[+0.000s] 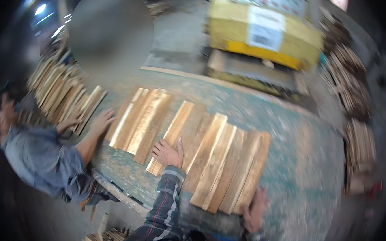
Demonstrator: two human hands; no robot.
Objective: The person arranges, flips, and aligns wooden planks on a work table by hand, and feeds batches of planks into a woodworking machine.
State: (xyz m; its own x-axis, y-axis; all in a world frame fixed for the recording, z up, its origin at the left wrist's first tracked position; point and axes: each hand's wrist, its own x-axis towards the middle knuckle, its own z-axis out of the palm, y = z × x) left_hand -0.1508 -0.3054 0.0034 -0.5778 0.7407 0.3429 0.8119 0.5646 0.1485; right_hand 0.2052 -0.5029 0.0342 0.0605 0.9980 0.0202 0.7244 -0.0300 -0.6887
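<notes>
My left hand [168, 155], in a plaid sleeve, lies on a narrow pale board [180, 114] near the middle of the green worktable [307, 167], its fingers apart across the wood. My right hand [256, 210], blurred, is low at the right end of a row of planks [212, 161], beside the last board [254, 168], with fingers extended. A second group of boards [142, 117] lies to the left, in mixed pale and brown tones.
A co-worker [42, 160] in grey-blue stands at the left, hands near the boards and stacked slats [60, 88]. Beyond the table's far edge is a yellow machine [227, 27]. Wood bundles [356, 152] line the right side; more scraps [115, 235] lie below left.
</notes>
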